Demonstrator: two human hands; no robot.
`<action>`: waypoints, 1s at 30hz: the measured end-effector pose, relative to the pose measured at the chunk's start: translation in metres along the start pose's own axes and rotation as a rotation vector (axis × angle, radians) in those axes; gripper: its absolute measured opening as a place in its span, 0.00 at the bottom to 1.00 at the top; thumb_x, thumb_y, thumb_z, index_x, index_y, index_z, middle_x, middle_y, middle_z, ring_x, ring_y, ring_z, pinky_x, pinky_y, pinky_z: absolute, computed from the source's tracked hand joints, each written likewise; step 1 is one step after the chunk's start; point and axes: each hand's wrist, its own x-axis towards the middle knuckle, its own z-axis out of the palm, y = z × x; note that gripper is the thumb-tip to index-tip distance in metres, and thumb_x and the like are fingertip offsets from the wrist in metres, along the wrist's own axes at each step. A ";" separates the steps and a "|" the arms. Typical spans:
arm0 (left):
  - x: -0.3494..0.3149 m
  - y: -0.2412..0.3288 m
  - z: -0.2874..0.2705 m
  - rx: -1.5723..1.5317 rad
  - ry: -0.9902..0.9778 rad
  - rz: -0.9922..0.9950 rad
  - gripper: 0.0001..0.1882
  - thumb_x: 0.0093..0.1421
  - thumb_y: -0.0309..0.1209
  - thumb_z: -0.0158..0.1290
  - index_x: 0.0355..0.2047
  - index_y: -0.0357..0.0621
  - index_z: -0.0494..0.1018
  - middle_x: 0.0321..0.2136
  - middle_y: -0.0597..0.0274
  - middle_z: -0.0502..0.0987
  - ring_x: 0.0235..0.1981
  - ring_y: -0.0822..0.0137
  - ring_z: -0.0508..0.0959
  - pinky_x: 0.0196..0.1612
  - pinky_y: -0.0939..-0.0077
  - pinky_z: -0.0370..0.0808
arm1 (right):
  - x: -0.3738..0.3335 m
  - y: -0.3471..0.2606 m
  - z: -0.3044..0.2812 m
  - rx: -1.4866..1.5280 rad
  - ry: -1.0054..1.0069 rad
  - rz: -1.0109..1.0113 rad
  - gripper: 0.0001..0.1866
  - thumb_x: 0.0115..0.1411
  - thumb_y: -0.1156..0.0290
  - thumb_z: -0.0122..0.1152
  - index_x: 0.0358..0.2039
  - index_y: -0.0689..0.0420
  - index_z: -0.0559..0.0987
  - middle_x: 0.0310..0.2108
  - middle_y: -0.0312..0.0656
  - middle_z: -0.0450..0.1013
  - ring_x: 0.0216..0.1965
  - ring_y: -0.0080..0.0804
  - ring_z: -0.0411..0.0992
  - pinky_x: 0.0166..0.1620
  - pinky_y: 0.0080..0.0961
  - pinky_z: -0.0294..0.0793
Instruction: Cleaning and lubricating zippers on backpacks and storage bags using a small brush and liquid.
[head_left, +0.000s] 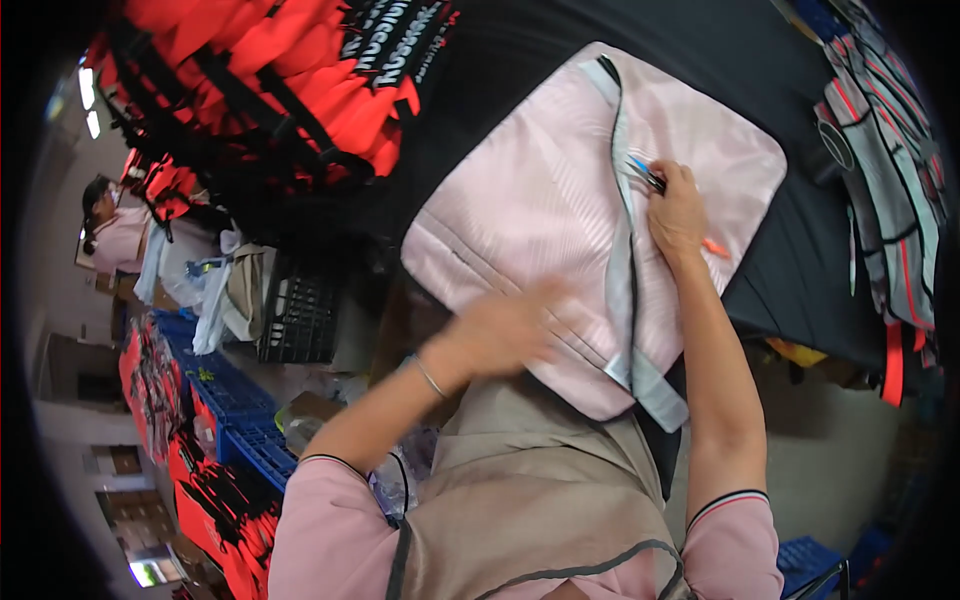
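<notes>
A pink fabric bag panel [530,190] with rounded corners lies in front of me, partly over the table's near edge. A long pale strip with a dark edge [622,230] crosses it, its grey tail hanging past the lower corner. My right hand [678,210] rests on the panel just right of this strip. Its fingers are closed around small thread snips [647,176], blades pointing up and left; an orange end [715,248] shows below the palm. Over the panel's lower left, near a dark seam line, my left hand [505,325] is smeared by motion, its fingers unclear.
Red and black bags [270,90] are piled at the far left of the black-covered table [500,55]. Grey bags with red trim [890,180] hang over its right side. A black crate [298,315] and blue crates [225,385] stand left. Another person [115,230] is farther back.
</notes>
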 end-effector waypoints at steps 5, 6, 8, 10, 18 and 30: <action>-0.083 -0.116 -0.084 0.451 0.773 -0.905 0.22 0.62 0.38 0.47 0.52 0.38 0.72 0.56 0.43 0.68 0.61 0.46 0.65 0.60 0.37 0.57 | 0.006 -0.014 0.005 0.030 -0.017 -0.019 0.14 0.56 0.75 0.54 0.43 0.47 0.75 0.43 0.41 0.73 0.44 0.49 0.74 0.42 0.45 0.73; -0.094 -0.125 -0.105 0.319 1.060 -0.936 0.20 0.61 0.36 0.47 0.50 0.37 0.72 0.55 0.43 0.69 0.60 0.45 0.66 0.60 0.45 0.60 | 0.007 -0.018 0.008 0.048 -0.030 -0.041 0.14 0.56 0.75 0.54 0.43 0.47 0.75 0.43 0.41 0.73 0.44 0.49 0.74 0.42 0.45 0.73; -0.055 -0.105 -0.124 0.587 0.917 -0.786 0.18 0.64 0.32 0.45 0.50 0.36 0.73 0.52 0.44 0.72 0.56 0.45 0.69 0.61 0.58 0.62 | 0.003 -0.019 0.014 -0.036 -0.030 0.010 0.13 0.58 0.76 0.54 0.43 0.50 0.75 0.43 0.44 0.73 0.44 0.48 0.74 0.44 0.42 0.73; -0.014 -0.092 -0.095 0.665 0.741 -0.578 0.19 0.57 0.33 0.51 0.48 0.37 0.73 0.44 0.47 0.72 0.41 0.46 0.71 0.45 0.50 0.65 | 0.009 0.010 0.020 0.033 0.036 -0.166 0.12 0.58 0.77 0.54 0.43 0.54 0.75 0.44 0.46 0.74 0.44 0.48 0.74 0.46 0.39 0.73; 0.040 0.111 0.060 -0.669 0.333 0.026 0.21 0.57 0.33 0.50 0.48 0.33 0.70 0.48 0.45 0.71 0.56 0.49 0.69 0.57 0.61 0.68 | 0.011 0.043 0.010 0.091 -0.064 -0.027 0.14 0.61 0.80 0.51 0.47 0.60 0.74 0.42 0.47 0.75 0.43 0.40 0.74 0.49 0.31 0.72; 0.068 -0.109 -0.040 0.324 0.260 -0.525 0.25 0.62 0.54 0.48 0.58 0.69 0.71 0.63 0.52 0.64 0.64 0.46 0.62 0.65 0.41 0.52 | -0.031 -0.031 0.010 0.030 -0.009 0.092 0.12 0.58 0.80 0.51 0.43 0.59 0.74 0.36 0.51 0.75 0.41 0.48 0.74 0.46 0.40 0.71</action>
